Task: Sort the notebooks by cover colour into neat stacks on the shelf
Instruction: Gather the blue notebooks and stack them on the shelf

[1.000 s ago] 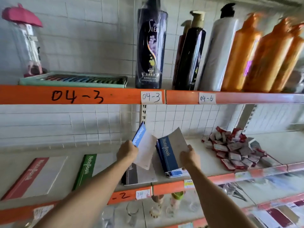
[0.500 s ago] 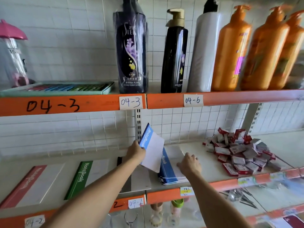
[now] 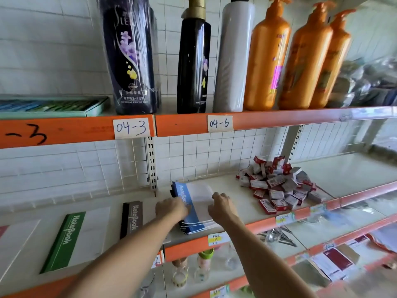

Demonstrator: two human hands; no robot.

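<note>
A stack of blue notebooks (image 3: 196, 198) lies flat on the middle shelf (image 3: 236, 190), spines to the left. My left hand (image 3: 171, 208) rests on the stack's left edge, fingers curled over the blue spine. My right hand (image 3: 222, 206) sits at the stack's right edge with curled fingers touching the white cover. Left of the stack lie a brown notebook (image 3: 132, 218), a green notebook (image 3: 68, 241), and a red notebook (image 3: 3, 230) cut off by the frame edge.
A heap of small red-and-white boxes (image 3: 277, 186) lies right of the stack. The upper shelf carries dark, white and orange pump bottles (image 3: 266, 59) and a tray of pens (image 3: 51, 105). Small bottles stand on the shelf below.
The blue notebook my left hand held tilted up now lies flat on the blue stack. Both hands have come down onto the stack's edges. The camera moved closer and rightward.
</note>
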